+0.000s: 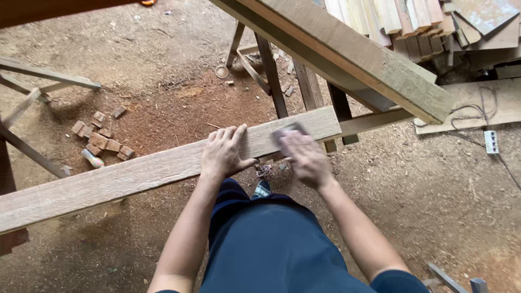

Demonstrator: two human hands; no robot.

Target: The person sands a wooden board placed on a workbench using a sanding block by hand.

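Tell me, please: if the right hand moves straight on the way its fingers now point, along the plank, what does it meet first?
The right hand points up-left over the plank, pressing a grey sanding piece. Going on, it would probably cross the plank's far edge, with only dirt floor below; depth is uncertain.

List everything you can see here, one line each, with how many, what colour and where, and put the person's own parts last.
Long plank: one, pale wood, across the middle.
Sanding pad: one, grey, on the plank's right end.
Heavy beam: one, weathered wood, upper right.
Stacked boards: several, pale, top right.
Wood offcuts: about ten, brown, on the dirt at left.
Power strip: one, white, right edge.
Left hand: flat on the plank.
Right hand: blurred, on the sanding pad.
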